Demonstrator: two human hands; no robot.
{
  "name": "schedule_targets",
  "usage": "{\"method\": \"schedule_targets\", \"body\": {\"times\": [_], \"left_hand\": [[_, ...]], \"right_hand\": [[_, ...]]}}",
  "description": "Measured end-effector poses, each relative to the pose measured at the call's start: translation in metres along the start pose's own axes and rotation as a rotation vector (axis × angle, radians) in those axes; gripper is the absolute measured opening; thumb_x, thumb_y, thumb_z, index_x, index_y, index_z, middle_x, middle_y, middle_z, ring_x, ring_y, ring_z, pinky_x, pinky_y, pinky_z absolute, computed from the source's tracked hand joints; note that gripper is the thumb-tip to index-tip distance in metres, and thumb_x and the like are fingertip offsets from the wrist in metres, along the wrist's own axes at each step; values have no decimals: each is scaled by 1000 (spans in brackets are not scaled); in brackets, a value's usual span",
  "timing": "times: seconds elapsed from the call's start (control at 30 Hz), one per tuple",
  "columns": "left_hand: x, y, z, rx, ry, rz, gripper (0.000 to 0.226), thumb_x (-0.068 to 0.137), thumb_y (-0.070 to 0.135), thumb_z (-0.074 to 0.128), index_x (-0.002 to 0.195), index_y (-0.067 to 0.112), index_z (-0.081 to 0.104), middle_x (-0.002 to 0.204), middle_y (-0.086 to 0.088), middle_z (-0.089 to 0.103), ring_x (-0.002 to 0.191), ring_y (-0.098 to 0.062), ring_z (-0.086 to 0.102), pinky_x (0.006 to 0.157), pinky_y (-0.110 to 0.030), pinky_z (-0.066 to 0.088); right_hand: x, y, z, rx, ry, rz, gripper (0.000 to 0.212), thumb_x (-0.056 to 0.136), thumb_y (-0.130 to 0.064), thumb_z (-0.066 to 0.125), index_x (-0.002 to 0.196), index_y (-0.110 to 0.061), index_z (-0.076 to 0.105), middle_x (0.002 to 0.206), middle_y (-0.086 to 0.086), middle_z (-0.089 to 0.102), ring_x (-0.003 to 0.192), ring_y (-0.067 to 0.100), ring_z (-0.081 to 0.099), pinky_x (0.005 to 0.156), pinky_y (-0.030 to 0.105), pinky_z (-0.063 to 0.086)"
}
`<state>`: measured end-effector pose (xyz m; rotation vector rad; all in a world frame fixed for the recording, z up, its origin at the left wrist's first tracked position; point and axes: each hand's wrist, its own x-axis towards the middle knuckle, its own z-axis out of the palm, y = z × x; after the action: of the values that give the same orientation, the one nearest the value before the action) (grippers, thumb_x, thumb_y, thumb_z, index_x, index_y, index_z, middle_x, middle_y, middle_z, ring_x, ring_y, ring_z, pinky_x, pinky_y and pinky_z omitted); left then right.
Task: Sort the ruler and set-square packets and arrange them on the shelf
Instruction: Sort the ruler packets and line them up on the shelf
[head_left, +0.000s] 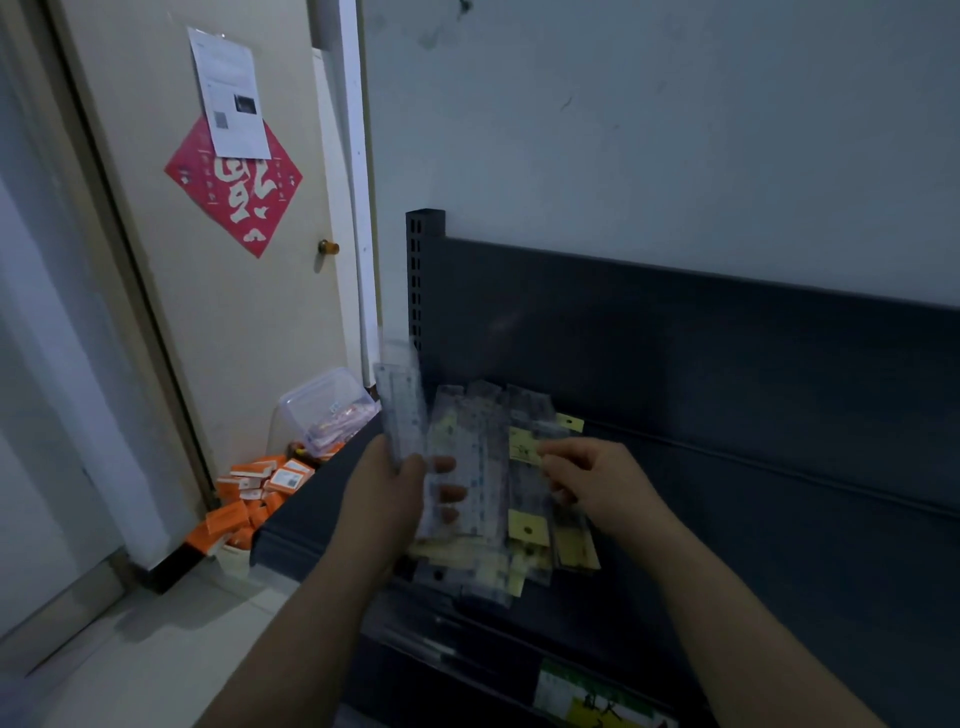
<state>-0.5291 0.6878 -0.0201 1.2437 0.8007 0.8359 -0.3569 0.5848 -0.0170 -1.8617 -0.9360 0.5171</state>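
Head view: left hand (387, 486) grips ruler packets (401, 410); right hand (592, 475) pinches another's yellow header (522, 446). Judged light, slick; grip at headers.

Clear glossy plastic packets (470, 467) (yellow paper headers); matt dark metal shelf (753, 467).

Right: the dark metal shelf deck (779, 530) lies open beside the heap of clear ruler packets (493, 499).
Behind: dark back panel (675, 338) blocks.
Left: slotted upright post (416, 270); clear plastic box (324, 408) near the edge.
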Motion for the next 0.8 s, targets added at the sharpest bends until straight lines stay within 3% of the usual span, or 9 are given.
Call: {"method": "schedule_targets", "body": {"times": [0.1,0.2,0.3,0.4,0.47,0.57,0.7,0.8], "left_hand": [[9,-3,-13,197,75,70,23,94,2,45,117,3,48,83,-17,64,54,-24,57,51,-34,48],[9,-8,-16,423,30,98,34,81,10,71,108,4,52,82,-14,66,56,-17,63,47,-26,52],[12,-10,-15,510,13,85,44,71,11,81,105,3,53,83,-11,67,56,-12,65,44,-18,48],[18,-9,-11,515,15,31,48,64,12,85,103,4,57,84,-8,68,62,-14,67,47,-22,53],[20,-8,-7,542,20,23,50,62,15,86,102,9,57,87,-5,68,73,-17,68,58,-29,58],[21,-5,-4,569,35,28,51,62,13,86,104,10,56,93,-6,67,84,-21,66,70,-34,56],[19,-2,-8,479,26,9,42,70,6,79,106,5,57,89,-11,66,66,-18,64,47,-25,50],[14,7,-13,346,23,-31,36,75,0,75,106,-3,58,77,-15,65,49,-16,57,39,-19,45]], "right_hand": [[2,-6,11,-23,-66,-6,20,94,-21,58,111,-17,68,85,-3,67,64,5,59,54,15,47],[4,-12,25,-136,-170,-34,26,92,-26,61,117,-19,67,104,-9,66,79,-3,58,55,5,43],[4,-16,28,-228,-249,-57,31,92,-22,61,123,-17,64,116,-5,62,91,2,57,59,1,42],[4,-20,28,-335,-309,-110,28,93,-19,58,120,-19,66,117,-5,63,100,7,58,82,17,49],[2,-21,29,-369,-319,-124,28,94,-15,55,119,-21,67,116,-4,64,102,13,60,90,29,51],[3,-15,27,-324,-334,-112,30,94,-11,55,120,-22,66,118,-7,61,102,8,57,82,19,47],[4,-9,23,-127,-284,-41,25,94,-19,58,116,-28,66,112,-10,65,87,-6,58,66,6,42],[7,-12,24,9,-195,-1,17,95,-22,57,110,-22,65,83,-5,67,58,-6,57,56,11,43]]}}
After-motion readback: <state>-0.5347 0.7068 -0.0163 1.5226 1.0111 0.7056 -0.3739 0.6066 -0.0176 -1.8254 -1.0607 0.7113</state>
